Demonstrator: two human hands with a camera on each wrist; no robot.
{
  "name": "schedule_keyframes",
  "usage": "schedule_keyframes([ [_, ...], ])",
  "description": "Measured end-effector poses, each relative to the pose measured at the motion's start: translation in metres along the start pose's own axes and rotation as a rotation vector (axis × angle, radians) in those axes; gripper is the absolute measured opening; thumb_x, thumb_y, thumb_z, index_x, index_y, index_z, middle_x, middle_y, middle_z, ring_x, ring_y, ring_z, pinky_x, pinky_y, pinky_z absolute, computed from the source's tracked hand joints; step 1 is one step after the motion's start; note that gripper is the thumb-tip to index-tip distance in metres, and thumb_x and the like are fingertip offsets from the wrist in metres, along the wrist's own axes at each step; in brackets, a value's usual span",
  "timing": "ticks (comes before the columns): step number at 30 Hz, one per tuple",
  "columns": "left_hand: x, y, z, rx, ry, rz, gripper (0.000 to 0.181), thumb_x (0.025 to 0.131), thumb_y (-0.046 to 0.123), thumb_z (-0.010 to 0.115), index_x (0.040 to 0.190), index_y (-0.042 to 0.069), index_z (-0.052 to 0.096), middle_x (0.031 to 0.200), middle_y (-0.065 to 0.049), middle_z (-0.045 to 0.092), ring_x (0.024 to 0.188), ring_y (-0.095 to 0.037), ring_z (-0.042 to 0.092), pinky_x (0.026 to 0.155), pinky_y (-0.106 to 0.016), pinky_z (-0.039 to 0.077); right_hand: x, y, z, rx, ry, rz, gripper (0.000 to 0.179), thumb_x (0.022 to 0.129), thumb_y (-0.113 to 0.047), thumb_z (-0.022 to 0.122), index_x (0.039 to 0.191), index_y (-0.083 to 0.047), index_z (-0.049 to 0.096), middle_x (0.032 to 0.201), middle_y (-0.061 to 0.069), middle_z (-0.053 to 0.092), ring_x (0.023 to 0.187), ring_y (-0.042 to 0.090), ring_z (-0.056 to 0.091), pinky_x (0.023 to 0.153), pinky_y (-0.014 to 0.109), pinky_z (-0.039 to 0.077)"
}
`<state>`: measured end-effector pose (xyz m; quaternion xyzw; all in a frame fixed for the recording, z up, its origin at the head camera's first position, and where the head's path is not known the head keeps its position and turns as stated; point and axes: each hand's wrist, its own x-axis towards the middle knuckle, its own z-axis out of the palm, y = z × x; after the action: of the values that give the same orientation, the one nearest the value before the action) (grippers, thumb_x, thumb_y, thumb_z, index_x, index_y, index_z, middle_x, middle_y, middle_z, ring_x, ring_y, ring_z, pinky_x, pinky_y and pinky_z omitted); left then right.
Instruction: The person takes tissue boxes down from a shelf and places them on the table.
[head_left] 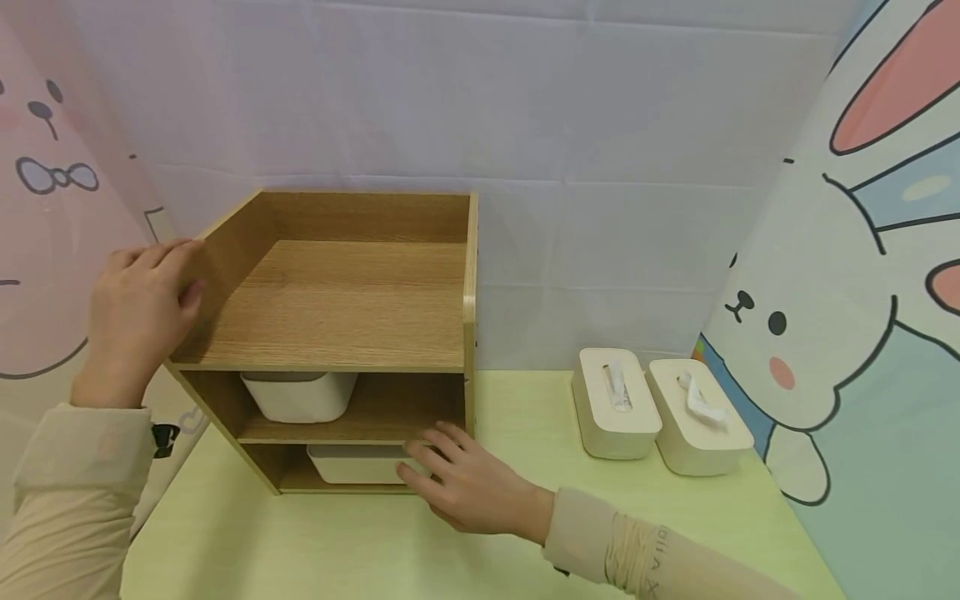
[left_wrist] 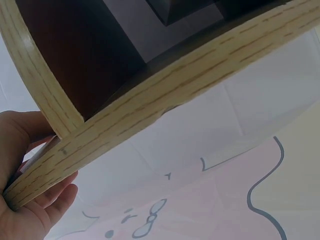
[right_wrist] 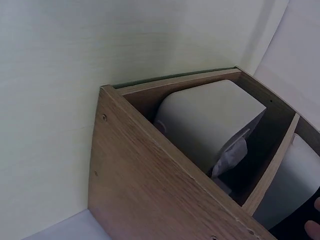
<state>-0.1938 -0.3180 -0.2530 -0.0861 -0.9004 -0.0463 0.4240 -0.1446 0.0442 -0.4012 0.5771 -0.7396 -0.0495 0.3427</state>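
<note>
A small wooden shelf unit (head_left: pixel 345 312) stands on the table, with an open top tray and two compartments below. My left hand (head_left: pixel 146 312) grips the edge of its left side panel, the thumb on the inner side; the left wrist view shows fingers (left_wrist: pixel 62 197) around the board. My right hand (head_left: pixel 468 483) is at the right front of the lower compartment, fingers spread and slightly bent, holding nothing. It partly hides a white tissue box (head_left: pixel 348 464) in that compartment; tissue (right_wrist: pixel 232 157) shows at the box in the right wrist view. A white bin (head_left: pixel 303 400) sits in the middle compartment, toward the left.
Two white tissue boxes (head_left: pixel 617 408) stand side by side on the pale green table (head_left: pixel 525 417), right of the shelf unit, tissue sticking out of each. A white cloth (head_left: pixel 600 167) hangs behind. Cartoon-printed sheets (head_left: pixel 847 333) line both sides.
</note>
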Motion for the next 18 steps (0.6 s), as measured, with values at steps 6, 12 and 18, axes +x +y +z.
schedule_keyframes([
  [6, 0.000, 0.000, 0.000, -0.010, 0.002, 0.005, 0.039, 0.075, 0.000, 0.061, 0.114, -0.001, 0.057, 0.109, -0.026, 0.060, 0.095, -0.046, 0.049, 0.087, -0.054, 0.038, 0.026, 0.003, 0.007, 0.013, -0.112, 0.090, 0.038, 0.088, -0.031, 0.051, 0.124, -0.018, 0.047, 0.126, 0.004, 0.052, 0.116, 0.024, 0.048, 0.098, 0.038, 0.043],
  [12, 0.000, 0.000, 0.000, -0.011, 0.000, 0.003, 0.039, 0.075, 0.000, 0.061, 0.114, -0.001, 0.057, 0.109, -0.026, 0.060, 0.095, -0.046, 0.049, 0.087, -0.054, 0.038, 0.051, 0.008, 0.013, -0.036, -0.181, 0.114, 0.045, 0.087, -0.035, 0.050, 0.128, -0.019, 0.044, 0.130, 0.004, 0.048, 0.117, 0.022, 0.048, 0.092, 0.034, 0.047],
  [18, 0.000, 0.000, 0.000, -0.008, -0.001, 0.008, 0.039, 0.075, 0.000, 0.061, 0.114, -0.002, 0.057, 0.109, -0.027, 0.060, 0.095, -0.047, 0.049, 0.088, -0.054, 0.038, 0.073, 0.013, 0.019, -0.037, -0.151, 0.133, 0.043, 0.090, -0.033, 0.046, 0.129, -0.016, 0.043, 0.130, 0.005, 0.048, 0.113, 0.019, 0.052, 0.086, 0.029, 0.051],
])
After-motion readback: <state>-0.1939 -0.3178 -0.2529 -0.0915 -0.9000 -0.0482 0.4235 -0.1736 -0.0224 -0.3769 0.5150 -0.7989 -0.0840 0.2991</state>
